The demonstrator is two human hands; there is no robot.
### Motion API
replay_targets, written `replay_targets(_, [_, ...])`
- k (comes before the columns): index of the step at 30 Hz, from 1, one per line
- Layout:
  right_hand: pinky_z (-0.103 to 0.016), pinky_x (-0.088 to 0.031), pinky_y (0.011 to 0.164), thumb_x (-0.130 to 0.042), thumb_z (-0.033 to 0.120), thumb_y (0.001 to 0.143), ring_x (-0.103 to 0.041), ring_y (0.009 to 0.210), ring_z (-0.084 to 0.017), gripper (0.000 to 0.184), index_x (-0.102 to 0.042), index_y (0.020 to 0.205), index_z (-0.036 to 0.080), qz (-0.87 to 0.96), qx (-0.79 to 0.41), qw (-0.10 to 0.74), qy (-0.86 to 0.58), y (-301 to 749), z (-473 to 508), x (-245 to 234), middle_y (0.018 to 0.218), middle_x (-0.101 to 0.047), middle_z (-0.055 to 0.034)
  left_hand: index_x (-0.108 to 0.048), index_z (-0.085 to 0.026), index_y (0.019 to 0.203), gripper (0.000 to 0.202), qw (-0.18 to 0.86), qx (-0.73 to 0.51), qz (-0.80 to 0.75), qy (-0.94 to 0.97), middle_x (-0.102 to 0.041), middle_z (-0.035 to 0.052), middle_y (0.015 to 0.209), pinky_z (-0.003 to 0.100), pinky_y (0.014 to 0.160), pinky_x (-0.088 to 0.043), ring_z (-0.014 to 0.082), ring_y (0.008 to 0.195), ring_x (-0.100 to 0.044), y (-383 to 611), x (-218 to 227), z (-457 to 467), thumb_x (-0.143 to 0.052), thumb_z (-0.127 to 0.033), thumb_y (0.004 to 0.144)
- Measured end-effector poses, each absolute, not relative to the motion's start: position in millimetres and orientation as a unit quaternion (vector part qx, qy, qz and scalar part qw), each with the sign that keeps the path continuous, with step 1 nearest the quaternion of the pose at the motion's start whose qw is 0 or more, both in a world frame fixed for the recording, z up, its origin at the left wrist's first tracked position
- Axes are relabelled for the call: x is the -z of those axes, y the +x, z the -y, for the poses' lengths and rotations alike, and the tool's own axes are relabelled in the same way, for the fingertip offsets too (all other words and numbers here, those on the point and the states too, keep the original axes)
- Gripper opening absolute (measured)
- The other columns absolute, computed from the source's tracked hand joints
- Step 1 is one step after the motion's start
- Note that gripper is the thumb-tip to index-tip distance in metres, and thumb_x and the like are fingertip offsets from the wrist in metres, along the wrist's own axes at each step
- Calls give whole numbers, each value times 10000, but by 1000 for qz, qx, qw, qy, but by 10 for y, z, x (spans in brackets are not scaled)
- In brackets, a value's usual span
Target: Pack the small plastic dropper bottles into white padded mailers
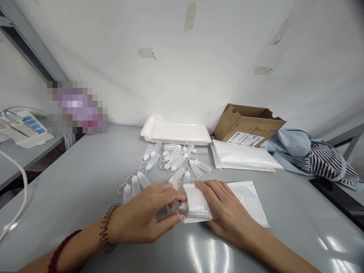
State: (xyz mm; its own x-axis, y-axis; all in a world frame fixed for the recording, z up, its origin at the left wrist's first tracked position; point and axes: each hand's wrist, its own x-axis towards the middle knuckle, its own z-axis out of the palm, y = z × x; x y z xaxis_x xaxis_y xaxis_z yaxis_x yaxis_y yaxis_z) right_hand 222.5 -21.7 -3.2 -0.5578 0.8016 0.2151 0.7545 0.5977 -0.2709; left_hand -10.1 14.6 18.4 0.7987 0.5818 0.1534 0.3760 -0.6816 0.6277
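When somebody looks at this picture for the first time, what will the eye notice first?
The two hands at the front centre: the left hand holds a clear bottle at the open end of a white padded envelope, which the right hand presses flat. Behind them lies a heap of small bottles, and a cardboard box stands by the wall, right.

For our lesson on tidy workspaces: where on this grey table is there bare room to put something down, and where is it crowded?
Bare: the left part of the table, between the bottles and its left edge; also front right, between the envelope and the clothes. Crowded: the back middle, where bottles, white stack and box sit close.
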Motion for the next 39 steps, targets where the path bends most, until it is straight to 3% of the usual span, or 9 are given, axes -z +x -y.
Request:
replay_targets(6, [-438, -428, 833, -471, 36, 666, -449, 973, -270, 625, -370, 1281, 83, 880, -71, 164, -440, 2220, 234, 17, 1109, -508, -139, -602, -158, 963, 179, 230, -220, -273, 908, -644, 37, 790, 271, 672, -444, 167, 748, -575, -78, -117, -190, -434, -138, 905])
replay_targets(11, [-433, -432, 821, -473, 47, 681, -455, 952, -265, 613, -370, 1285, 85, 883, -72, 170, -432, 2214, 238, 19, 1091, -515, -137, -615, -155, 898, 142, 268, -228, -259, 899, -630, 17, 752, 236, 642, -440, 142, 700, -564, -48, -90, -165, -475, -129, 899])
replay_targets(19, [-438, -426, 800, -463, 55, 665, -451, 926, -272, 602, -392, 1263, 68, 891, -75, 186, -408, 2187, 266, 20, 1079, -518, -143, -579, -144, 793, 183, 286, -235, -225, 901, -629, 43, 792, 275, 732, -458, 160, 761, -558, 43, -23, -58, -436, -94, 898])
replay_targets(27, [-458, -396, 844, -449, 55, 685, -453, 954, -280, 616, -366, 1295, 53, 900, -83, 165, -396, 2158, 307, 6, 1093, -518, -151, -536, -127, 698, 269, 178, -289, -209, 917, -572, 43, 678, 264, 623, -433, 143, 643, -471, 72, 8, 22, -364, -2, 863])
replay_targets(31, [-463, -396, 840, -448, 66, 704, -459, 950, -283, 599, -367, 1297, 47, 899, -74, 166, -398, 2159, 313, 6, 1086, -525, -156, -546, -139, 735, 243, 233, -294, -202, 905, -605, 42, 741, 254, 689, -444, 140, 693, -508, 81, -43, 3, -387, -14, 871])
replay_targets(39, [-473, -397, 846, -451, 78, 720, -480, 955, -289, 575, -376, 1288, 51, 901, -64, 168, -394, 2161, 322, 16, 1097, -540, -163, -496, -173, 713, 248, 335, -197, -192, 901, -571, -2, 731, 207, 643, -419, 120, 696, -519, 59, -106, -5, -377, 34, 781])
